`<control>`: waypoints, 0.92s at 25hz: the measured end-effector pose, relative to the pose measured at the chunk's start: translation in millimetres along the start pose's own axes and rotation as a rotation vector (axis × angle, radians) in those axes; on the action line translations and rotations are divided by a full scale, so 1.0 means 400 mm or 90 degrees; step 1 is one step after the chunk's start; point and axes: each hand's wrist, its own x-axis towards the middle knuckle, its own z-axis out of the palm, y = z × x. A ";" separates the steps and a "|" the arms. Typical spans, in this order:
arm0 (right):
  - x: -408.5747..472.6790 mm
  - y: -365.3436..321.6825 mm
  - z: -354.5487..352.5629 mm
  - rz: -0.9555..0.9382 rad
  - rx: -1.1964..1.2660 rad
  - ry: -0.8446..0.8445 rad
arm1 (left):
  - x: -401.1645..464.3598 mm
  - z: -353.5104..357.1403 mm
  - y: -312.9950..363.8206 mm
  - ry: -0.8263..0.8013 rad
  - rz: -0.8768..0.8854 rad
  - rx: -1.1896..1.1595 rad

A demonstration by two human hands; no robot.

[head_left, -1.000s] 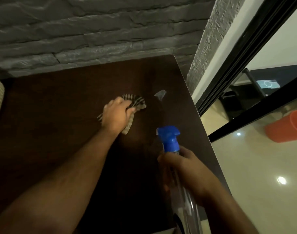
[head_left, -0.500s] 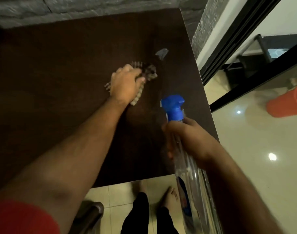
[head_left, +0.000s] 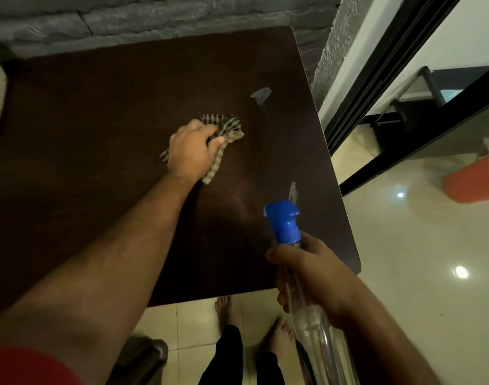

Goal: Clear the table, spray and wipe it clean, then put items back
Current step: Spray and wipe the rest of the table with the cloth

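Note:
A dark brown table [head_left: 93, 129] fills the view. My left hand [head_left: 192, 151] presses a bunched checked cloth [head_left: 226, 129] onto its middle right part, fingers closed over the cloth. Over the table's near right corner my right hand [head_left: 310, 276] grips a clear spray bottle [head_left: 307, 323] by the neck. The bottle's blue nozzle head [head_left: 283, 220] points toward the table's far side. A small pale smear or reflection [head_left: 261, 95] shows on the tabletop beyond the cloth.
A grey stone wall [head_left: 154, 15] runs behind the table. A black-framed glass door [head_left: 382, 87] stands to the right, with an orange bucket [head_left: 473, 182] behind it. My bare feet [head_left: 279, 332] stand on pale floor tiles. A dark chair edge [head_left: 143, 359] sits below left.
The view has tilted down, so the table's near edge and my feet now show. My left hand stays on the cloth; the bottle remains held over the right part of the table.

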 end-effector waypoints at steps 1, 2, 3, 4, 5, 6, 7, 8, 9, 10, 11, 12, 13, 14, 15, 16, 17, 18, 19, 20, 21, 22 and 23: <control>-0.001 0.000 -0.001 -0.002 0.000 0.007 | -0.038 0.003 0.028 -0.018 0.026 -0.020; -0.005 -0.002 -0.003 -0.009 0.006 0.010 | -0.093 0.000 0.057 -0.044 0.055 -0.039; -0.008 -0.007 -0.007 -0.020 0.014 0.011 | -0.162 -0.005 0.084 -0.080 0.098 -0.051; -0.013 -0.013 -0.013 -0.036 0.020 0.011 | -0.249 -0.014 0.104 -0.118 0.150 -0.064; -0.018 -0.016 -0.021 -0.049 0.020 0.011 | -0.343 -0.020 0.104 -0.136 0.201 -0.068; -0.024 -0.019 -0.029 -0.057 0.017 0.009 | -0.403 -0.033 0.076 -0.133 0.219 -0.054; -0.030 -0.020 -0.038 -0.059 0.013 0.004 | -0.408 -0.052 0.035 -0.117 0.200 -0.048; -0.036 -0.019 -0.045 -0.057 0.006 -0.003 | -0.368 -0.051 -0.003 -0.080 0.159 -0.040; -0.038 -0.018 -0.050 -0.053 0.000 -0.008 | -0.300 -0.047 -0.024 -0.052 0.100 -0.028; -0.039 -0.018 -0.050 -0.050 -0.004 -0.010 | -0.221 -0.038 -0.028 -0.028 0.041 -0.012; -0.040 -0.016 -0.047 -0.048 -0.007 -0.010 | -0.151 -0.033 -0.004 -0.027 -0.008 -0.001; -0.040 -0.014 -0.041 -0.051 -0.009 -0.007 | -0.116 -0.030 0.042 -0.039 -0.024 -0.002; -0.039 -0.012 -0.036 -0.057 -0.011 -0.005 | -0.119 -0.012 0.090 -0.050 -0.019 -0.013; -0.041 -0.009 -0.032 -0.064 -0.013 -0.007 | -0.167 0.001 0.131 -0.071 0.015 -0.033; -0.042 -0.006 -0.029 -0.069 -0.017 -0.014 | -0.250 0.005 0.152 -0.105 0.074 -0.043; -0.045 -0.004 -0.030 -0.070 -0.019 -0.022 | -0.351 -0.006 0.151 -0.128 0.123 -0.061; -0.049 -0.001 -0.034 -0.066 -0.020 -0.027 | -0.441 -0.023 0.122 -0.130 0.151 -0.076; -0.051 0.003 -0.039 -0.055 -0.022 -0.031 | -0.488 -0.045 0.080 -0.117 0.152 -0.074; -0.053 0.008 -0.047 -0.043 -0.024 -0.034 | -0.481 -0.059 0.041 -0.109 0.127 -0.063; -0.052 0.012 -0.054 -0.034 -0.026 -0.037 | -0.429 -0.057 0.010 -0.096 0.092 -0.045; -0.053 0.016 -0.057 -0.029 -0.029 -0.038 | -0.356 -0.049 -0.006 -0.075 0.046 -0.027; -0.053 0.020 -0.056 -0.028 -0.036 -0.038 | -0.280 -0.040 -0.006 -0.047 0.001 -0.014; -0.053 0.018 -0.052 -0.033 -0.042 -0.035 | -0.220 -0.036 0.010 -0.034 -0.026 -0.010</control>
